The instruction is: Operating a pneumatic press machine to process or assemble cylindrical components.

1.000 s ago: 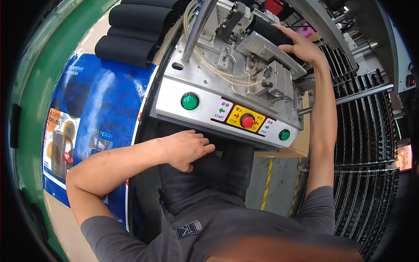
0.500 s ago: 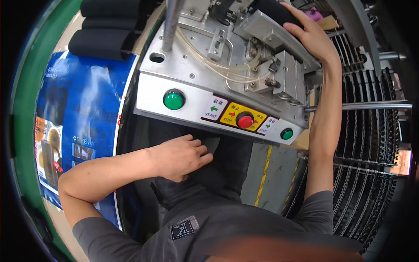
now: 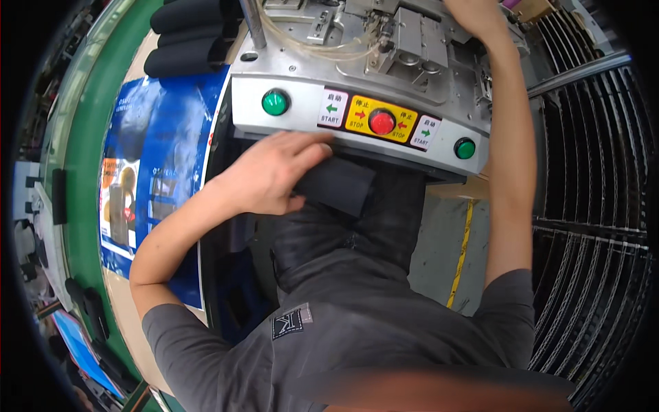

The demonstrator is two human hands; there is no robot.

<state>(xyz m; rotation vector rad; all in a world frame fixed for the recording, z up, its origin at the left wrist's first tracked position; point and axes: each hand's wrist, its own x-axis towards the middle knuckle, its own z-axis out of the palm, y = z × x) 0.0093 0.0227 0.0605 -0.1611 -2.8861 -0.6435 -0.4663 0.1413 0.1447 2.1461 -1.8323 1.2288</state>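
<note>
**Black piece (image 3: 336, 184) gripped in left hand (image 3: 271, 172), above lap (image 3: 343, 240)**

Matte black, with a broad smooth face and a curved right end. Extends rightward from left hand, tilted slightly downward, in front of dark trousers and just below the front edge of a machine (image 3: 309, 72). Grasped at the left end, with fingers curled over the top and thumb below. Cannot tell whether touching the thighs.

Right hand (image 3: 473, 14): at upper edge of view, at the end of an arm stretched along the right side of the machine. Cut off at the fingers; cannot tell whether clenched, released or grasping.

Machine surface: silver metal plate, bearing bolted blocks, clear tubing (image 3: 329, 55) and an upright post (image 3: 252, 20) at left. On white front panel (image 3: 302, 110): green button (image 3: 276, 101) at left, red button (image 3: 382, 123) on a yellow label near centre, second green button (image 3: 465, 147) at right.

Left side: glossy blue printed sheet (image 3: 185, 117) on a tan table (image 3: 129, 305), with similar black rolls (image 3: 182, 62) side by side at its upper end. Bordered at far left by a green strip (image 3: 79, 158).

Right side: black slatted rack (image 3: 590, 165), with a metal rod (image 3: 580, 74) across its upper part. Below: grey floor (image 3: 436, 240) with yellow line (image 3: 460, 254).
</note>
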